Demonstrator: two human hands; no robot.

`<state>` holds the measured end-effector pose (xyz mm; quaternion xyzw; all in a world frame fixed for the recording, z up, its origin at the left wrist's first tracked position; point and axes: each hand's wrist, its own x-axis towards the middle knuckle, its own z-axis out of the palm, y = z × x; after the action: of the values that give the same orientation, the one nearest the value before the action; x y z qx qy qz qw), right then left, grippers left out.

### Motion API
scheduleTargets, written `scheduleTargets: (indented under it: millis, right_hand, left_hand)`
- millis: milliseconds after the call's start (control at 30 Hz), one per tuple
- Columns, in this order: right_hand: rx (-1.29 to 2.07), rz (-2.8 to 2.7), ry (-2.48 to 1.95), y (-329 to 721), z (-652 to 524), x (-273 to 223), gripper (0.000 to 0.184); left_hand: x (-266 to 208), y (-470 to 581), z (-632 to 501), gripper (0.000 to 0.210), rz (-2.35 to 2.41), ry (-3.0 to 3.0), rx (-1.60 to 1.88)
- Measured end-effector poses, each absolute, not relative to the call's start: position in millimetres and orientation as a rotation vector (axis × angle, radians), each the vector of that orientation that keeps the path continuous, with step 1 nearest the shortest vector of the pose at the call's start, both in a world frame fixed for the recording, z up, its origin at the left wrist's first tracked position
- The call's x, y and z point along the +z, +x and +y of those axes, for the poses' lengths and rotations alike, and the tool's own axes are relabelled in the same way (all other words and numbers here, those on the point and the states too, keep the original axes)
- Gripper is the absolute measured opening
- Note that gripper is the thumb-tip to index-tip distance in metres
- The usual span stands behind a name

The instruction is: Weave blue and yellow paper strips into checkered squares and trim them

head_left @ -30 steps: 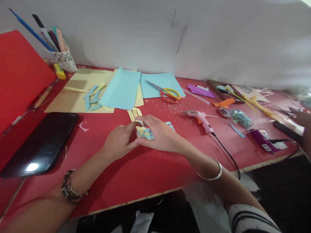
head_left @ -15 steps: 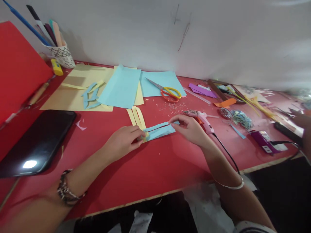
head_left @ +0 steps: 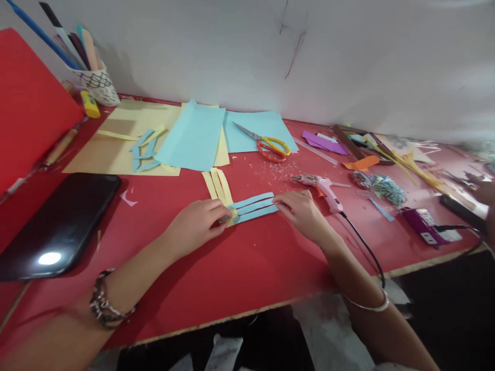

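Note:
Blue paper strips (head_left: 257,206) and yellow paper strips (head_left: 225,188) meet at a corner on the red table. The yellow ones run away from me and the blue ones to the right, three blue strips showing with gaps between. My left hand (head_left: 197,224) is closed at that corner, its fingertips on the overlapping paper and partly hiding it. At the far end of the blue strips, my right hand (head_left: 303,214) has thumb and fingers pinched on the middle strip's tip. A pink glue gun (head_left: 327,193) lies just beyond the right hand.
Behind are blue sheets (head_left: 193,136), yellow sheets (head_left: 116,121) and scissors (head_left: 266,144). A black phone (head_left: 65,221) and a pen cup (head_left: 100,86) stand left. On the right lie a purple power socket (head_left: 423,226), cords, scraps and another person's hand (head_left: 483,188).
My right hand has moved slightly right and down, from the upper blue strip to the middle one's tip. The blue strips now lie more apart. My left hand stays put.

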<state>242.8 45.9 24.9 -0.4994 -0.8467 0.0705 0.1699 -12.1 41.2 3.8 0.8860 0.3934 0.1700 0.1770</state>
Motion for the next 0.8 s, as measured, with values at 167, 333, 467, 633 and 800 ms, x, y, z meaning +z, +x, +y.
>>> scheduleTargets:
  millis: [167,333,467,633,800]
  right_hand:
    - [-0.009,-2.587,-1.366,244,45,23,0.026]
    - [-0.251,-2.743,-1.320,242,43,23,0.033]
    - [-0.362,-2.801,-1.325,243,43,23,0.039]
    - [-0.427,-2.634,-1.432,248,41,23,0.036]
    - [-0.300,-2.552,-1.365,230,25,26,0.032]
  left_hand:
    - [3,-11,40,0.018,1.116,2.498,0.499]
    - [4,-10,41,0.018,1.121,2.509,0.456]
    - [4,-11,41,0.018,1.126,2.509,0.421]
    - [3,-11,41,0.020,1.131,2.533,0.418]
    - [2,-12,42,0.023,1.108,2.578,0.426]
